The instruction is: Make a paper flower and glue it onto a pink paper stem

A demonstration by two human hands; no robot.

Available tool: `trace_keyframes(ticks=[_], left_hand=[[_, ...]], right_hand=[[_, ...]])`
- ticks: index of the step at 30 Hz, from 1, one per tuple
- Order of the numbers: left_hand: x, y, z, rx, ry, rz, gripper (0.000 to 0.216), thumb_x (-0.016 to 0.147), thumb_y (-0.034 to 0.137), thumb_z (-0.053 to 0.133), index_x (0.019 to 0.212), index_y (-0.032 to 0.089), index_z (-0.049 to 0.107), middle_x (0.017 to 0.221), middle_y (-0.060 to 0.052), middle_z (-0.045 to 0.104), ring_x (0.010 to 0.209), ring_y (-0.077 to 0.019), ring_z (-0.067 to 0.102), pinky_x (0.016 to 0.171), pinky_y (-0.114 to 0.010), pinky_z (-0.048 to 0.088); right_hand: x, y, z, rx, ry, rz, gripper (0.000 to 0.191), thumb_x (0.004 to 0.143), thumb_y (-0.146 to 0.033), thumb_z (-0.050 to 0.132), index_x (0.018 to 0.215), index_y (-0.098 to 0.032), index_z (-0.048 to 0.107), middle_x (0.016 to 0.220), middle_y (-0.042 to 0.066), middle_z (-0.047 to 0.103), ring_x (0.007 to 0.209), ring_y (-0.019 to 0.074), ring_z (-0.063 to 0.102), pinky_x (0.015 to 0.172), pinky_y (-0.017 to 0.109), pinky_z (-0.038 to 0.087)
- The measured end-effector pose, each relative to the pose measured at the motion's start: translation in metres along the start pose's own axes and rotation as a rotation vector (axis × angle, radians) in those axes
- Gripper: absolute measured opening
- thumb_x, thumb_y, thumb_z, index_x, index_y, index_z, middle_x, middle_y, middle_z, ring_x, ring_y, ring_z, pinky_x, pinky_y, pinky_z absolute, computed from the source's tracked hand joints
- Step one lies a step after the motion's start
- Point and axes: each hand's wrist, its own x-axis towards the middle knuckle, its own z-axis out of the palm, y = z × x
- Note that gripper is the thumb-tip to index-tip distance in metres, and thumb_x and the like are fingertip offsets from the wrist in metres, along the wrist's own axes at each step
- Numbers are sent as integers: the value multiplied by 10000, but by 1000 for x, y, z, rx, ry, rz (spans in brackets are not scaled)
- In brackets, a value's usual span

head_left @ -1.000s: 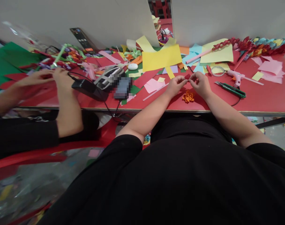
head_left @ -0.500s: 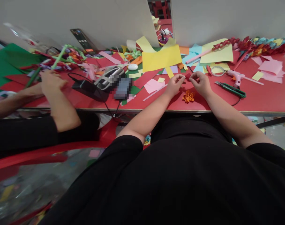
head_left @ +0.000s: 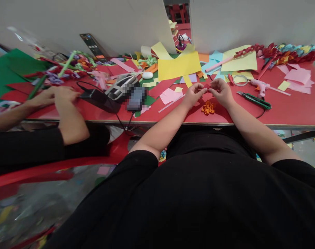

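Note:
A small piece of red paper (head_left: 207,87) is pinched between both hands, just above the red table (head_left: 173,116). My left hand (head_left: 194,95) grips it from the left, thumb and fingertips together. From the right, my right hand (head_left: 221,92) holds it the same way, the two thumbs nearly meeting. Its exact folds are too small to make out against the red tabletop. Right below the hands lies an orange folded-paper flower (head_left: 208,108). Pink paper squares (head_left: 170,95) and a thin pale stick (head_left: 170,103) lie left of my left hand.
To the right are a green utility knife (head_left: 254,99), a pink glue gun (head_left: 261,86) and a roll of tape (head_left: 240,80). Yellow paper (head_left: 179,65) lies behind. On the left sit a black box (head_left: 99,99), a blurred device (head_left: 136,98) and a co-worker's hands (head_left: 65,95).
My hands have drawn closer together, and the thumbs now press on the red paper. The co-worker's hands have come down and to the right, away from the green paper stalk.

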Motion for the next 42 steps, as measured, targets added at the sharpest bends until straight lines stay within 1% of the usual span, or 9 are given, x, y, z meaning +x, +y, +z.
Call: trace_keyframes(ticks=[4,10,17,21,24,27,33,37,42], left_hand=[[-1,1,0,10,2,-17,325,981,459,882,961,248,635,923,-2,690,828,-139,678,732,-267,554],[0,0,-4,42,-4,-3,299,1004,500,835,1002,227,713,977,-46,782,956,-178,751,768,-268,561],[1,-6,-5,112,-26,87,298,972,475,860,1001,200,750,976,-58,801,878,-169,731,807,-286,557],[-1,-6,-3,139,-20,111,362,936,528,898,992,207,743,986,-56,798,856,-166,727,776,-279,543],[-1,-5,-3,127,-18,86,405,917,570,916,991,213,739,963,-54,784,829,-169,713,733,-279,529],[0,-6,-3,89,9,25,404,923,569,921,1005,230,718,920,-39,748,780,-170,692,696,-289,517],[1,-2,-5,35,97,-27,351,925,428,948,1011,253,656,1104,-33,737,838,-145,680,705,-277,540],[0,3,-4,13,70,-112,199,979,376,881,1041,231,760,1038,-67,793,952,-194,743,775,-306,600],[1,0,-2,-79,-12,-141,283,1007,428,822,1170,196,816,1142,-98,847,1043,-219,810,792,-293,618]], right_hand=[[2,-4,-2,83,-40,53,423,900,-598,878,1064,-293,636,964,23,727,889,222,742,735,351,644],[1,-12,-5,154,-60,92,370,893,-548,887,1021,-278,669,940,32,759,896,228,775,772,369,663],[-1,-5,-2,105,-7,60,347,813,-416,948,939,-270,660,863,-11,726,812,188,716,706,319,579],[-1,-3,-1,98,0,54,367,803,-387,951,938,-273,629,807,-30,674,741,159,649,674,301,536],[-2,-5,-1,108,1,48,365,804,-402,944,943,-273,632,805,-30,673,726,155,640,685,308,539],[-3,-9,-2,129,-14,46,335,827,-439,920,954,-271,659,848,-9,718,784,185,700,725,333,580],[-5,-13,-2,92,-41,-10,200,907,-406,806,1023,-246,771,1010,68,826,951,258,802,858,406,651],[-5,-12,-2,-48,-39,-15,185,941,-371,759,1052,-235,816,1042,84,843,967,261,806,872,413,655],[-5,-14,-4,-187,-7,-85,228,968,-343,721,1118,-231,851,1043,90,832,860,243,755,789,404,631]])
